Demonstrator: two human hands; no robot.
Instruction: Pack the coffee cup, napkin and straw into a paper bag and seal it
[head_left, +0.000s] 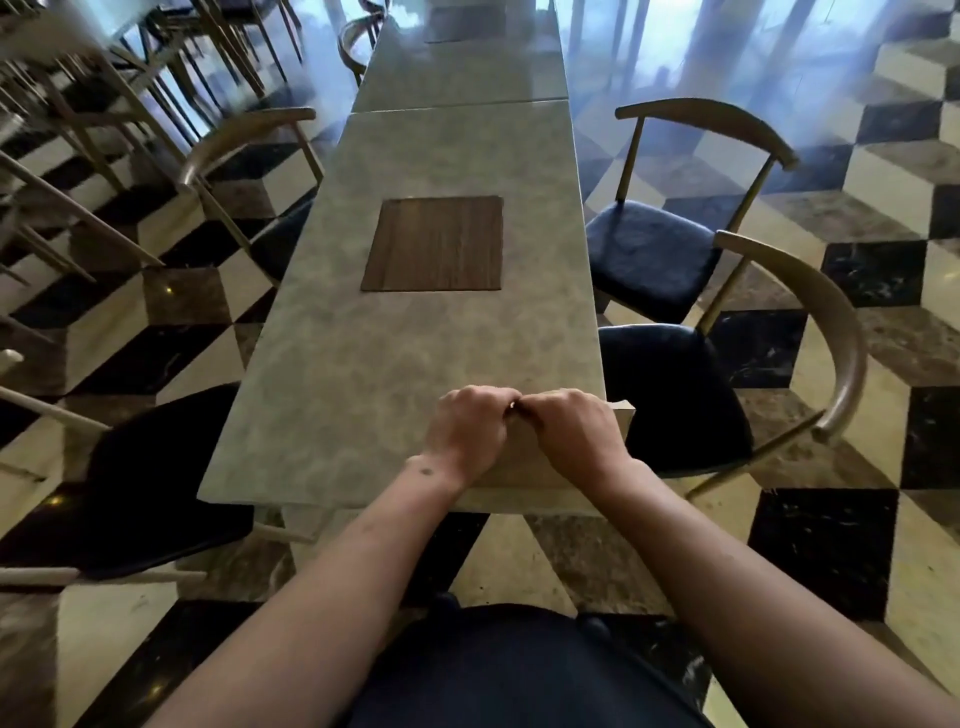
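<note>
A tan paper bag (524, 460) stands at the near edge of the grey marbled table (363, 364), mostly hidden under my hands. My left hand (470, 428) and my right hand (579, 434) sit side by side on the bag's top edge, fingers curled and pinching it, knuckles touching in the middle. One corner of the bag's top (626, 408) pokes out to the right of my right hand. The coffee cup, napkin and straw are not visible anywhere.
A brown wooden square (434, 244) is set into the table's middle. Dark-cushioned chairs stand close on the right (675, 395), farther right (649, 254) and on the left (156, 483). More tables and chairs lie beyond on the checkered floor.
</note>
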